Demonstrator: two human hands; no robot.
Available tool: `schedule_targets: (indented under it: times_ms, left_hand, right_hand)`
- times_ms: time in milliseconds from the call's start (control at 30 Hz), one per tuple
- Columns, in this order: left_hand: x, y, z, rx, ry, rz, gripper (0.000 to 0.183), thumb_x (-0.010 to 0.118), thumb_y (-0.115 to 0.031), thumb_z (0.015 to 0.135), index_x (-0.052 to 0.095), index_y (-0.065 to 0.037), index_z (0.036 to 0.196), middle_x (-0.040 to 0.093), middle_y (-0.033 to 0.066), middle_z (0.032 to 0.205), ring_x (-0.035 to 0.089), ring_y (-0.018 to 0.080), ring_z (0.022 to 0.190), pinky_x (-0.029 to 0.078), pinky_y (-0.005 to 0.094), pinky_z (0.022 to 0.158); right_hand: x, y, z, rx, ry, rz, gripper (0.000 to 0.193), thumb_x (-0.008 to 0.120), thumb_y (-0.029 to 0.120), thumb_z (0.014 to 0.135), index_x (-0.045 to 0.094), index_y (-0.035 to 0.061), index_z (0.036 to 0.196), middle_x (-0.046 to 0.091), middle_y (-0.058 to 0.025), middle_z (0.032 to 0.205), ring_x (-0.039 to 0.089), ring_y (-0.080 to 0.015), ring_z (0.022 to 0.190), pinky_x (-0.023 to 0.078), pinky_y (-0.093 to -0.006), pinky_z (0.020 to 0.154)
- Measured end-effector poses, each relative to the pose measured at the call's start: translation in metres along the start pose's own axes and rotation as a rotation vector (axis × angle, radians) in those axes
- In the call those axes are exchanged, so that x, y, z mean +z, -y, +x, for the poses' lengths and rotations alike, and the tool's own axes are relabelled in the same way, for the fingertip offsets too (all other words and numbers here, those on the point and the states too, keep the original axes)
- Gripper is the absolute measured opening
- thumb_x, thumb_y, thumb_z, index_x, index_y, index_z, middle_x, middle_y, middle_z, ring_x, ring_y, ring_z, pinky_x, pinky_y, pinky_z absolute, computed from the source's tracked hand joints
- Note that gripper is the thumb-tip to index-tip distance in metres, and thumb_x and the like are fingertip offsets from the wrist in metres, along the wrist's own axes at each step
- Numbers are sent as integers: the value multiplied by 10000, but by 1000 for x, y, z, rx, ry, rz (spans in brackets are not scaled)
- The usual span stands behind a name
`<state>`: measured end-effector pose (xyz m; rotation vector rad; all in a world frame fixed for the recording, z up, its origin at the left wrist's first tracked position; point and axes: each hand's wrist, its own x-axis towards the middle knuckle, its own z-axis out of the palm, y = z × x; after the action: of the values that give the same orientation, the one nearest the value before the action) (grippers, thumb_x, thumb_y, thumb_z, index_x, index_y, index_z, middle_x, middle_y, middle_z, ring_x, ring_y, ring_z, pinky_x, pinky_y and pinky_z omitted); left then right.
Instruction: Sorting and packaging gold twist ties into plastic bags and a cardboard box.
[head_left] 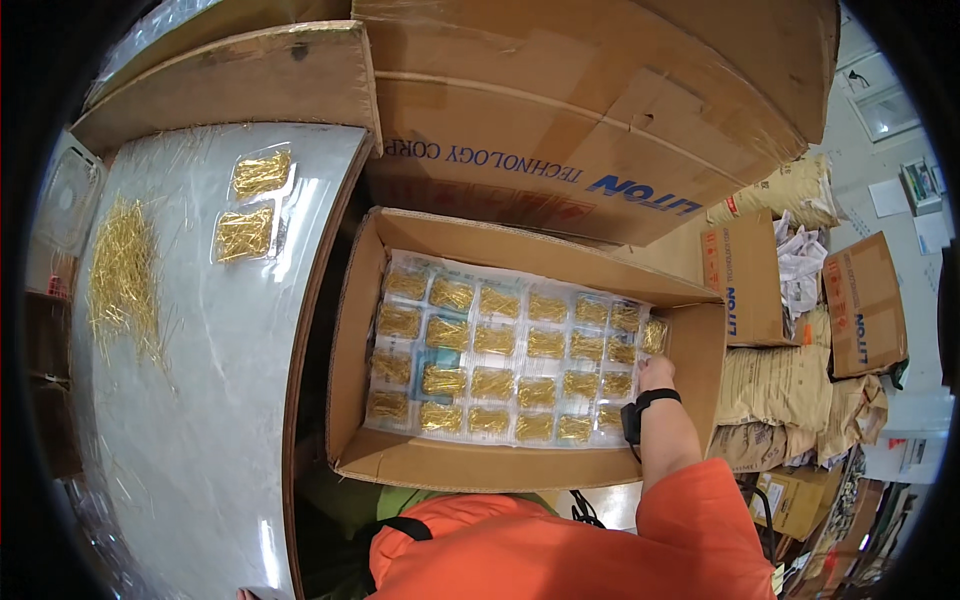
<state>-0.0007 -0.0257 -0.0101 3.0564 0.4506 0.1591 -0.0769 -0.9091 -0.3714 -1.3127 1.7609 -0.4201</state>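
In the open cardboard box (540, 466) lie rows of clear plastic trays, each pocket filled with thin gold-coloured metal pins (492, 382). My right hand (656, 374) reaches into the box's right end, its fingers closed on the near end of a clear tray of gold pins (655, 336). That tray stands at the right end of the rows. Of my left hand (247, 594) only a sliver shows at the bottom edge, by the grey table; its fingers are mostly hidden. Another two-pocket tray of gold pins (245, 235) lies on the table.
On the grey table (215, 400) a loose heap of gold pins (124, 275) spreads at the left. A large cardboard carton (560, 110) rises behind the box. Stacked sacks (775, 385) and smaller cartons (865, 305) stand at the right.
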Motion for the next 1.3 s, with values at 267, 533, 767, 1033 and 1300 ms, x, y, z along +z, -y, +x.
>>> schedule_targets:
  times_ms: [267, 533, 767, 1033, 1300]
  left_hand:
    - [24, 57, -19, 171, -35, 248, 582, 491, -377, 1064, 343, -153, 1581, 428, 161, 1578, 426, 460, 1393, 313, 689, 1077]
    - [41, 92, -37, 225, 3, 292, 670, 556, -405, 1023, 268, -197, 1592, 400, 198, 1586, 413, 515, 1386, 299, 762, 1033]
    - [28, 73, -29, 232, -14, 235, 614, 575, -381, 1018, 354, -169, 1551, 422, 189, 1571, 427, 488, 1388, 306, 745, 1050]
    - [10, 26, -17, 184, -105, 155, 474, 572, -237, 1040, 461, -164, 1495, 515, 171, 1494, 472, 440, 1349, 372, 652, 1064]
    - [-2, -6, -14, 16, -142, 105, 388, 618, -361, 1011, 659, -72, 1266, 580, 218, 1377, 547, 367, 1290, 482, 556, 985]
  right_hand:
    - [24, 55, -65, 246, -246, 468, 368, 499, 41, 965, 514, -18, 1328, 572, -245, 1312, 621, -353, 1094, 576, -432, 856]
    - [35, 118, -168, -82, -351, -531, 490, 649, 171, 918, 560, 54, 1385, 538, -154, 1415, 532, -336, 1282, 459, -422, 1054]
    - [43, 126, -187, -416, -187, -852, 530, 637, 124, 912, 549, 198, 1430, 474, -193, 1449, 447, -418, 1295, 396, -502, 1088]
    - [50, 114, -164, -448, -157, -866, 569, 659, 161, 918, 517, 186, 1468, 454, -202, 1477, 450, -448, 1287, 374, -504, 1103]
    - [43, 146, -197, -478, -234, -859, 492, 659, 158, 910, 586, 137, 1396, 572, -214, 1348, 559, -414, 1220, 465, -490, 1032]
